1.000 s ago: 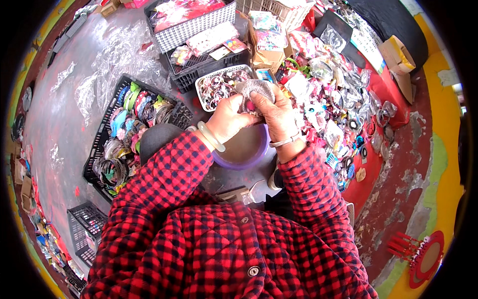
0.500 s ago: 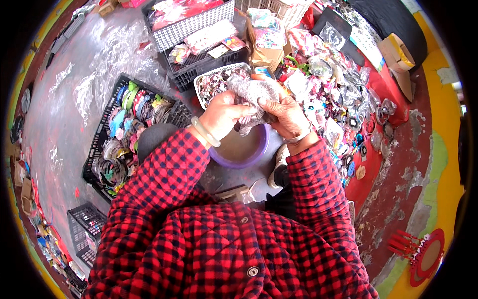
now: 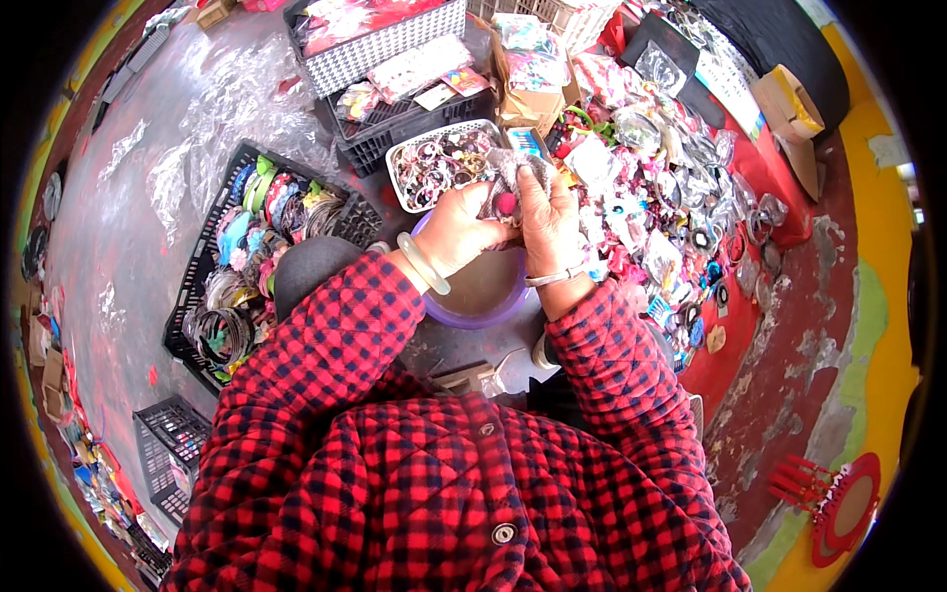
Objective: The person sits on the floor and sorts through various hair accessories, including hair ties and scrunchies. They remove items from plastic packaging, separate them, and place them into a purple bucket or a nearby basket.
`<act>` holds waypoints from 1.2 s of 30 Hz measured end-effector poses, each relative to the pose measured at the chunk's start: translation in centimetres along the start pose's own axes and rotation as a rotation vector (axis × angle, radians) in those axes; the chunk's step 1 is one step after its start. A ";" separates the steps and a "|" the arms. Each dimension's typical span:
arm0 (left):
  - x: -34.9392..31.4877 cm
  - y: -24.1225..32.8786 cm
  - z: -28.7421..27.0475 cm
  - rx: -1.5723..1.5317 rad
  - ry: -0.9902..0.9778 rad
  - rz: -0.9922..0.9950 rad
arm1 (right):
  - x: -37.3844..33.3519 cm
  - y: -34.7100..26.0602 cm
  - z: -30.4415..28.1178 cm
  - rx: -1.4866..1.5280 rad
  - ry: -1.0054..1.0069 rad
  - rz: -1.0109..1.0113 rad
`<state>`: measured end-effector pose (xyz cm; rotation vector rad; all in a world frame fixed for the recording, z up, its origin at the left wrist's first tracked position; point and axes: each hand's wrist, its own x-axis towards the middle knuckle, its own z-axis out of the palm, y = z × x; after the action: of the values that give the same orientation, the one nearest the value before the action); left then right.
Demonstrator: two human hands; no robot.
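Cloth (image 3: pixel 505 174) bunched, long axis unclear | pink piece (image 3: pixel 506 204) faces up | left hand (image 3: pixel 460 229), right hand (image 3: pixel 548 225) gripping cloth

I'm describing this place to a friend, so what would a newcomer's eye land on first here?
Probably the red checked jacket, filling the lower middle. Above it, the left hand and right hand hold a grey fabric piece, with a purple basin lower in the picture. To their right sprawls a colourful heap of small items.
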<state>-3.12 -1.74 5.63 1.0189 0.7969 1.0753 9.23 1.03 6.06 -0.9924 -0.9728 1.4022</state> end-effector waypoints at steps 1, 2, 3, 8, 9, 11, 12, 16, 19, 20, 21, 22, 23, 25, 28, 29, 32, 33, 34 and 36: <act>0.0 0.0 0.1 -0.004 0.012 -0.007 | 0.2 0.5 -0.1 -0.015 0.027 -0.048; 0.0 0.3 0.3 -0.011 0.021 -0.013 | 0.4 0.6 -0.3 0.006 0.055 -0.035; 0.0 0.5 0.5 -0.017 0.030 -0.020 | 0.7 0.7 -0.5 0.028 0.082 -0.023; 0.1 0.7 0.0 -0.039 0.083 -0.046 | 0.6 -1.1 -0.2 0.264 0.153 0.180; 0.1 0.9 -0.1 -0.054 0.093 -0.056 | 0.7 -2.3 -0.3 0.326 0.156 0.271; 0.7 1.0 -0.2 -0.196 0.109 0.053 | 2.0 -1.8 -2.1 0.413 0.057 0.259; 0.8 1.2 -0.3 -0.266 0.119 0.108 | 2.2 -2.3 -2.4 0.465 -0.021 0.235; 0.9 2.1 -0.5 -0.405 0.093 0.065 | 2.7 -3.3 -3.5 0.615 -0.173 0.211; 0.8 1.3 -1.1 -0.414 0.118 0.095 | 1.8 -4.5 -2.3 0.615 -0.278 0.258; 0.9 1.2 -1.2 -0.407 0.122 0.098 | 1.5 -4.4 -2.0 0.582 -0.310 0.257; 0.9 1.0 -1.2 -0.396 0.131 0.098 | 1.2 -4.3 -1.7 0.549 -0.342 0.256; 0.9 0.8 -1.2 -0.385 0.140 0.098 | 0.9 -4.2 -1.3 0.516 -0.374 0.256; 0.9 0.7 -1.1 -0.371 0.150 0.097 | 0.3 -4.1 -1.0 0.453 -0.347 0.255; 0.7 0.5 -0.6 -0.395 0.137 0.074 | 0.2 -2.3 -1.1 0.384 -0.294 0.280; 0.4 0.6 -0.4 -0.428 0.121 -0.013 | -0.2 -1.5 -0.2 0.342 -0.185 0.218; 0.4 0.6 -0.3 -0.451 0.113 -0.005 | -0.2 -1.2 0.0 0.333 -0.148 0.174; 0.5 0.8 0.0 -0.469 0.124 0.024 | 0.3 -0.4 -0.1 0.333 -0.102 0.162; 0.5 0.8 0.0 -0.468 0.132 0.034 | 0.4 -0.2 -0.2 0.337 -0.097 0.178; 0.6 0.8 0.1 -0.461 0.147 0.033 | 0.4 -0.2 -0.5 0.340 -0.116 0.215; 0.8 1.0 0.0 -0.449 0.179 0.033 | 0.5 -0.5 -1.0 0.344 -0.156 0.291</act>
<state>-3.20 -0.87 6.49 0.5633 0.6412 1.3138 10.28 1.60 6.17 -0.7944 -0.6816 1.8412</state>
